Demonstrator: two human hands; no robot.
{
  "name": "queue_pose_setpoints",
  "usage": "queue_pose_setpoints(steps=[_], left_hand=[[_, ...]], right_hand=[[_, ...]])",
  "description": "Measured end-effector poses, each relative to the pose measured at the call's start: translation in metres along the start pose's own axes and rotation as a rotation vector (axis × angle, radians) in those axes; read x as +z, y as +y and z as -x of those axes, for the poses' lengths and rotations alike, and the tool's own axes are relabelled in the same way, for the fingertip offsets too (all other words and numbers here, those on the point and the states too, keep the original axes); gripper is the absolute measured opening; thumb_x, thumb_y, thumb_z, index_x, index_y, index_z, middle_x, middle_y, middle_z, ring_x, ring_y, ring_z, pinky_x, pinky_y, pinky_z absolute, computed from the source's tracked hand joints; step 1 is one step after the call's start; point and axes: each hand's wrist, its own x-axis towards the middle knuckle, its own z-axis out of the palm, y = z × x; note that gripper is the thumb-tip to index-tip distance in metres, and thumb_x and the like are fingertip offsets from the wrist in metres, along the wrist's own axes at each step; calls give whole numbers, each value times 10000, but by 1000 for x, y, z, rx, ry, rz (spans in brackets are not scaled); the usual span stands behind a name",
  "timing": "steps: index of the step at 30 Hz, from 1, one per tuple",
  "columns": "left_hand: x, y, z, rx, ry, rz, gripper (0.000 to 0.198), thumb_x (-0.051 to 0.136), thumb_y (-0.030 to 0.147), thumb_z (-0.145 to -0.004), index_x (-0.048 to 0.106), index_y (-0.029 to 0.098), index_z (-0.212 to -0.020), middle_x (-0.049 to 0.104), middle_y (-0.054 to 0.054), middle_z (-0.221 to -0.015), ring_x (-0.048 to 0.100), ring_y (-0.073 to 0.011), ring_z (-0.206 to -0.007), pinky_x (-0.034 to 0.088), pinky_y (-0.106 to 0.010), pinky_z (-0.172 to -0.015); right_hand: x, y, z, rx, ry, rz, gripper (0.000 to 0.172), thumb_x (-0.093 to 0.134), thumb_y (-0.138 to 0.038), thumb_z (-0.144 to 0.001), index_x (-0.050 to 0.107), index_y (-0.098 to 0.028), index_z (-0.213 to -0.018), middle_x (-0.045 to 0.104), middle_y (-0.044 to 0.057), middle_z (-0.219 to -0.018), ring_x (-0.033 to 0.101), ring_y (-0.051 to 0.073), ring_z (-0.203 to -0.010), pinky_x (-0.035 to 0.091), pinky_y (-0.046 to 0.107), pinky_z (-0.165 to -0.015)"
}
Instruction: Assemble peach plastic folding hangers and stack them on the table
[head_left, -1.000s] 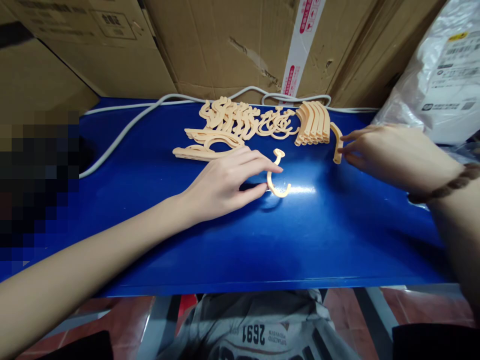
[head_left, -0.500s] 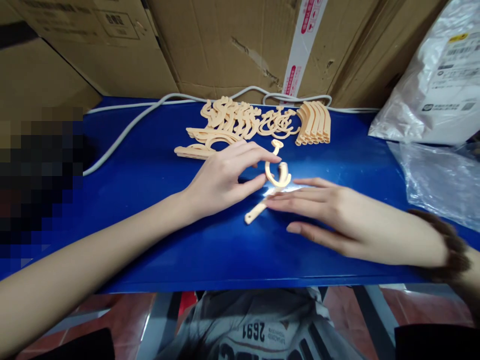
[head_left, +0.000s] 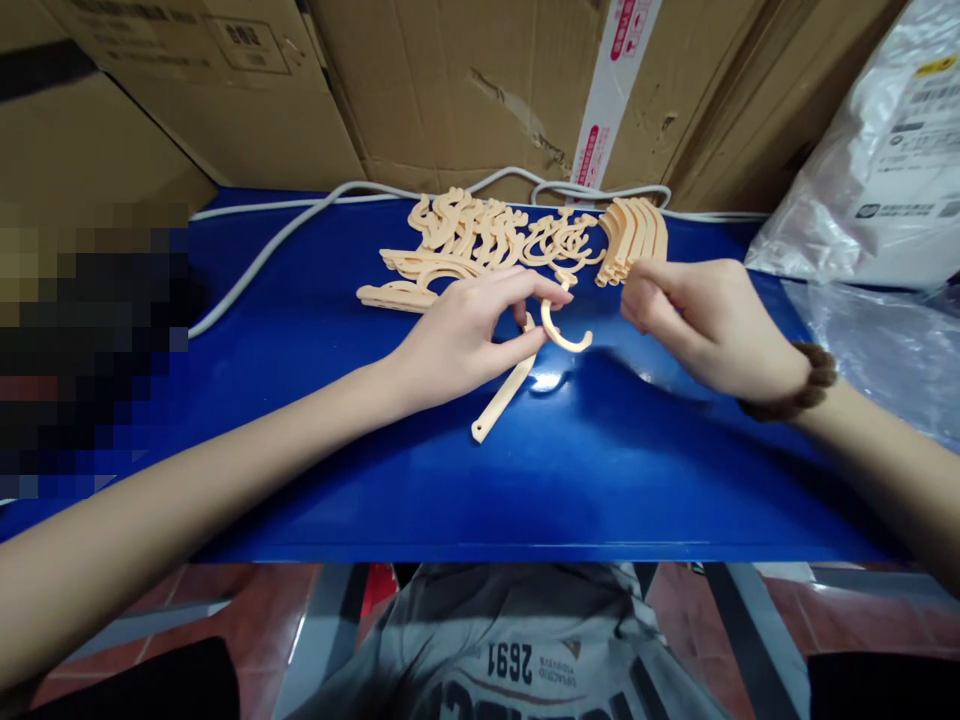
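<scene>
My left hand [head_left: 465, 335] pinches a peach plastic hook [head_left: 564, 338] between thumb and fingers, just above the blue table [head_left: 420, 490]. A straight peach arm piece [head_left: 501, 398] runs from under those fingers down to the left and meets the hook at the pinch. My right hand [head_left: 701, 320], with a bead bracelet on the wrist, hovers to the right of the hook. Its fingers are curled in, with nothing visible in them. It is just below a neat stack of curved arm pieces [head_left: 636, 238].
A loose pile of peach hooks and arms [head_left: 472, 240] lies at the back of the table. A white cable [head_left: 270, 240] runs along the far edge. Cardboard boxes [head_left: 465, 80] stand behind, and plastic bags [head_left: 877, 180] lie at the right.
My right hand left the arm piece by the hook and drew back up to the right, curling its fingers. My left hand now holds the hook and the arm piece together.
</scene>
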Motion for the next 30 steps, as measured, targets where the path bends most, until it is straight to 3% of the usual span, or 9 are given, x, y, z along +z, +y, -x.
queue_pose_setpoints(steps=[2,5,10,12,15,20,23,30], left_hand=[[2,1,-3,-49,-42,53,280,610,89,-864,658,127,-1137,709,-52,-1093,617,-105,-779,483,-220,-714],[6,3,-7,-113,-56,122,260,590,110,-863,655,139,-1113,707,-43,-1055,624,-115,-786,471,-216,-668],[9,5,-11,-166,-28,156,238,570,137,-882,640,161,-1109,704,-28,-986,628,-119,-790,468,-217,-648],[10,6,-10,-191,3,95,243,570,169,-896,606,162,-1137,700,-32,-1000,637,-126,-811,462,-221,-640],[11,11,-7,-262,8,-214,167,606,284,-910,597,165,-1026,687,-20,-891,635,-156,-759,413,-254,-601],[17,17,-1,-322,-112,-643,380,625,524,-890,591,146,-884,678,-74,-832,659,-265,-789,362,-310,-582],[18,17,1,-342,-148,-667,338,603,490,-897,592,161,-820,681,-72,-817,660,-269,-788,331,-305,-560],[12,17,5,-319,-113,-508,135,548,272,-866,529,188,-762,643,-23,-744,597,-181,-664,289,-276,-522]], right_hand=[[4,3,-6,-16,-29,143,223,388,-224,-974,591,-178,-895,621,58,-791,515,161,-654,348,312,-633],[9,3,-14,-53,-105,271,300,412,-317,-998,648,-168,-1106,647,86,-928,566,182,-751,345,304,-632],[14,6,-16,-66,-111,279,382,403,-395,-1019,705,-164,-986,665,90,-940,596,188,-798,341,298,-625],[14,7,-15,-26,-78,192,341,462,-400,-998,706,-163,-975,677,85,-901,602,193,-782,358,308,-636],[16,6,-14,90,-2,-58,265,572,-421,-946,697,-188,-927,681,52,-814,596,181,-725,400,317,-650],[26,2,-13,303,83,-683,264,711,-453,-850,674,-192,-854,698,31,-803,539,116,-600,443,287,-574],[35,2,-13,385,58,-867,272,747,-432,-822,674,-170,-828,659,14,-724,511,95,-570,415,260,-534],[42,5,-11,439,16,-954,282,714,-422,-856,657,-157,-775,560,-18,-669,473,79,-592,386,238,-553]])
